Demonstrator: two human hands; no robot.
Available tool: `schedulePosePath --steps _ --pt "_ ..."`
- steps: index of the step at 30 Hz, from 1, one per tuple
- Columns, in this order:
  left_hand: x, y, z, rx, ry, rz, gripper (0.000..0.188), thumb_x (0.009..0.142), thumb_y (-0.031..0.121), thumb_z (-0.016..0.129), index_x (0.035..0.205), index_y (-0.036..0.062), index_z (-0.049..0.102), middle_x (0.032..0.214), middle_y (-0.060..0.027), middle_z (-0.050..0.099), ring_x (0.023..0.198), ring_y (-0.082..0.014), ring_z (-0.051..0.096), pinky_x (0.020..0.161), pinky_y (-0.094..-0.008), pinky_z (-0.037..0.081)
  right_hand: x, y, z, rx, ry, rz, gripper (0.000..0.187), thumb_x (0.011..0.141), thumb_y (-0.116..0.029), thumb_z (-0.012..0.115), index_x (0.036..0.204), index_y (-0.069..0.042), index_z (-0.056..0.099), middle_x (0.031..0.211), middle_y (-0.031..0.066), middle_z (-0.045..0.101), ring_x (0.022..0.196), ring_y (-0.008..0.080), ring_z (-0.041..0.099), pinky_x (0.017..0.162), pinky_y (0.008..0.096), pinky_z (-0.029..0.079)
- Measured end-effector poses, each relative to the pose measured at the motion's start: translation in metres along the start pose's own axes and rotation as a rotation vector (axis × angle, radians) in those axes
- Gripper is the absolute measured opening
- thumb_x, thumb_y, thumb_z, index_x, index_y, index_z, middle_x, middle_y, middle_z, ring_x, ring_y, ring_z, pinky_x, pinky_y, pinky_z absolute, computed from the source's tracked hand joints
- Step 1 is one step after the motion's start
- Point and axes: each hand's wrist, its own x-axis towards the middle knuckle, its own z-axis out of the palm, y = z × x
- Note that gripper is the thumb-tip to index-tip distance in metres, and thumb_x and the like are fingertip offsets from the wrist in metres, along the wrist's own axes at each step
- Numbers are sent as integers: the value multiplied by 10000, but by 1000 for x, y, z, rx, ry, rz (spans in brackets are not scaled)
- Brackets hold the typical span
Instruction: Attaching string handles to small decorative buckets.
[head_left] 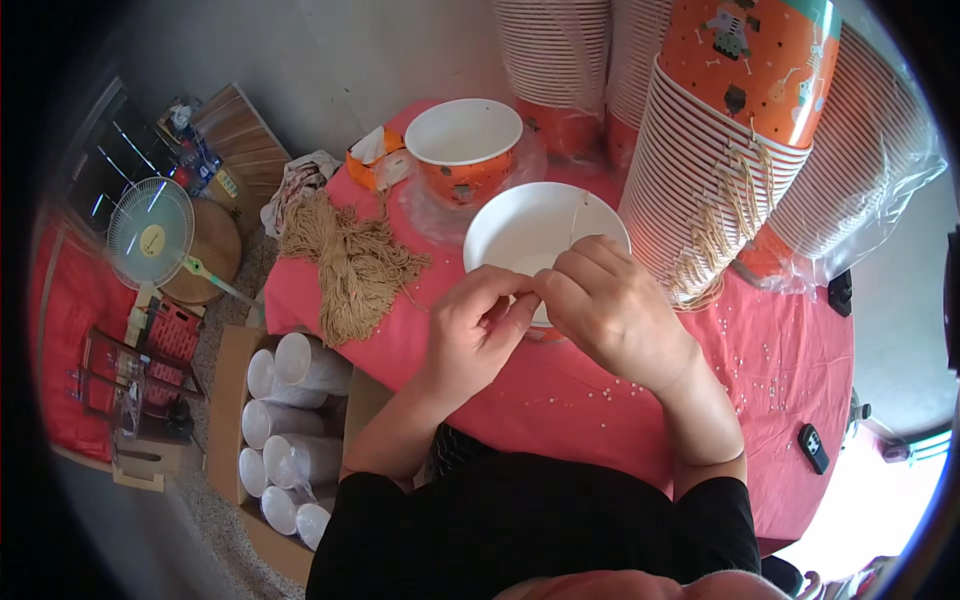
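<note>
The left hand (482,320) and right hand (610,305) meet over the near rim of a white-lined bucket (510,225) on the pink tabletop (560,420); thumbs and forefingers are pressed together, though what they pinch is hidden. A thin cord (575,222) runs from the bucket's far side toward the right hand. Fine fingertip work here would best be done with the bucket steady, the strand free of twists and the pull gentle, sparing the rim. The stacked buckets (690,180) beyond carry printed skeletons and bones; a bottle label (228,183) is too small to read.
</note>
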Motion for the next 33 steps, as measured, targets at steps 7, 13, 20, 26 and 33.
schedulePosePath --steps 7,13,20,26,33 --pt "-8 3 -1 -61 -47 -73 148 813 -74 702 906 10 624 805 -33 628 585 -58 484 498 -223 362 -2 -8 -10 -107 -73 39 249 709 -136 660 925 -28 600 826 80 555 844 276 602 780 395 521" --pt "-9 1 -2 84 -13 -23 160 769 -37 712 883 18 615 850 -76 611 750 -208 577 649 -312 462 -2 -7 -4 -145 -31 -23 249 709 -142 643 926 -28 604 851 73 540 876 260 595 795 401 526" --pt "-12 -2 -5 117 -36 -16 148 765 -18 706 877 30 622 947 -109 564 855 -248 569 734 -338 465 0 4 -19 -246 63 -30 176 700 -144 637 846 -56 593 821 57 537 835 238 579 817 370 522" --pt "-18 -6 0 155 -13 55 151 756 -21 701 872 40 625 949 -101 554 872 -244 555 737 -338 456 -2 18 -33 -346 239 -59 246 660 -161 643 874 -48 606 829 57 545 814 239 586 766 366 518" --pt "-27 -9 9 201 -5 114 149 723 -23 697 836 50 631 908 -87 559 813 -244 549 688 -342 458 -5 25 -33 -388 290 -67 274 639 -164 648 890 -61 611 833 42 554 796 227 585 697 355 501"
